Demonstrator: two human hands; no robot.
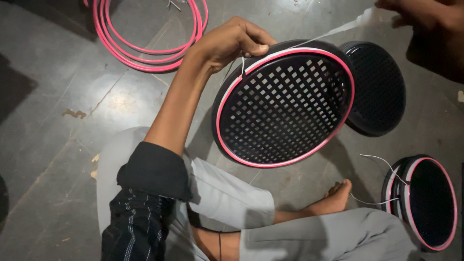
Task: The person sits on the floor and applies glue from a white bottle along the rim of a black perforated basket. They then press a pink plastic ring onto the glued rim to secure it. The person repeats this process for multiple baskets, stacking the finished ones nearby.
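A round black perforated basket [285,104] with a pink rim band is being held tilted above the floor [58,96], its top edge pinched shut by the left hand [232,41]. It is judged light, stiff and best gripped at the rim. A white strip [333,33] is being pulled taut by the right hand [415,14], closed on it.

Left hand [232,43] on pink-rimmed sieve [285,104]

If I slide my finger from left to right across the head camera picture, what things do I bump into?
Pink hoop coil → left hand → round black sieve with pink rim → plain black sieve → stack of pink-rimmed sieves.
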